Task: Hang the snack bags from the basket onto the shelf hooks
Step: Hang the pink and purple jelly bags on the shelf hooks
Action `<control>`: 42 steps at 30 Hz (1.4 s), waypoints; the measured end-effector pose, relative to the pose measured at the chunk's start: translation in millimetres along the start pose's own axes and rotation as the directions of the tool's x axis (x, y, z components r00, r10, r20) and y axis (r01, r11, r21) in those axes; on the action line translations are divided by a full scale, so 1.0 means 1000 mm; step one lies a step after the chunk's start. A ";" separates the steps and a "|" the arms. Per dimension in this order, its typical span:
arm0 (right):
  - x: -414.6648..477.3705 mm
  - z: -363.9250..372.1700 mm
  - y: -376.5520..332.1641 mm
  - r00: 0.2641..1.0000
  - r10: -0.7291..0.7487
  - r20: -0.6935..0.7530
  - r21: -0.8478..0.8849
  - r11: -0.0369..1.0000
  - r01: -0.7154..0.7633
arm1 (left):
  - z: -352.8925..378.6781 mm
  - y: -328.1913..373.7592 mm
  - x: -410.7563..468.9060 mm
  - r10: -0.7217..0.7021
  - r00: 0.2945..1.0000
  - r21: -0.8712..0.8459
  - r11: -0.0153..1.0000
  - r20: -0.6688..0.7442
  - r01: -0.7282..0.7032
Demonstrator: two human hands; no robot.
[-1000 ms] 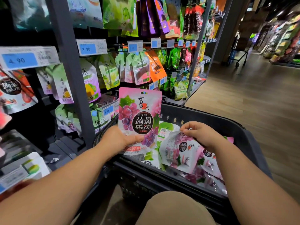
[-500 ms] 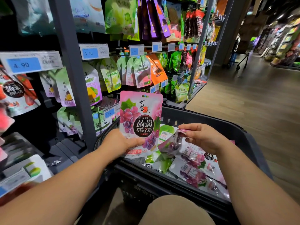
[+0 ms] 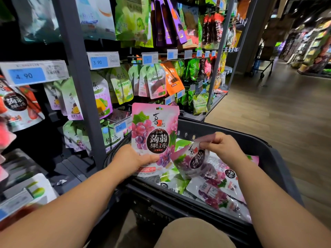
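Two grape bags are up at once! The left hand (image 3: 132, 158) grips the first grape bag (image 3: 155, 133) by its lower edge, thumb across the front and fingers curled behind, and holds it upright above the basket (image 3: 275, 167). The bag's top edge, with the hang slot, stands just under the row of hanging packs (image 3: 154, 81), and a thin dark gap shows between them. Its left edge sits just beside a lower price tag (image 3: 122, 127) and near the grey shelf post (image 3: 80, 86).

Over to the right hand (image 3: 222, 147): thumb and fingertips are pressed together on the top seal of the second grape bag (image 3: 195, 161). That one hangs tilted inside the basket, its lower part against the loose bags (image 3: 215, 192) piled on the bottom. Whether it is clear of the pile, I cannot tell.

Now the room to move. The basket's dark back wall rises right behind both bags, and its right wall closes in beside the right forearm. The basket's left corner sits tight against the shelf's lower ledge. The near rim runs just above a knee (image 3: 193, 233) in tan cloth. Off to the right, the wooden floor (image 3: 268, 113) opens wide down the aisle, and a trolley (image 3: 265, 63) stands well apart at the far end.
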State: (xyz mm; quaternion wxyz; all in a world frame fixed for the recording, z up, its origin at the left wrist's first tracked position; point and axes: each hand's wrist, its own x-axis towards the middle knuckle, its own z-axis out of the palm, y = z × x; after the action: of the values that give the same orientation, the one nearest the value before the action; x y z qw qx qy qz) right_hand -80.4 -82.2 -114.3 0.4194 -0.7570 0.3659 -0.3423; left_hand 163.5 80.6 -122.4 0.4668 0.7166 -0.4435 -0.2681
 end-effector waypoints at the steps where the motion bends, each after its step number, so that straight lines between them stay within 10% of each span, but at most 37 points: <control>1: 0.000 0.001 0.000 0.999 -0.022 -0.035 -0.020 1.000 0.021 | 0.000 0.000 0.000 0.003 1.000 -0.009 1.000 0.001 -0.003; 12: 0.001 0.019 -0.038 0.999 0.006 -0.048 0.512 0.858 0.019 | 0.004 0.017 -0.014 -0.034 0.991 -0.218 0.976 -0.133 0.005; 31: -0.020 0.125 -0.237 0.974 -0.209 -0.094 0.372 0.899 0.229 | -0.103 0.046 -0.097 0.071 0.909 -0.354 0.906 -0.411 -0.231; 42: -0.042 0.182 -0.316 0.881 -0.350 0.318 0.372 0.901 0.223 | -0.210 0.073 -0.147 0.089 0.669 -0.170 0.935 -0.738 -0.311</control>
State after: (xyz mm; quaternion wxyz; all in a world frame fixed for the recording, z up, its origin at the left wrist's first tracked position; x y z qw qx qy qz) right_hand 133.2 143.9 81.2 0.5447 -0.7750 0.0994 -0.3047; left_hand 235.1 288.6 28.2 0.7262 0.6364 -0.2587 0.0273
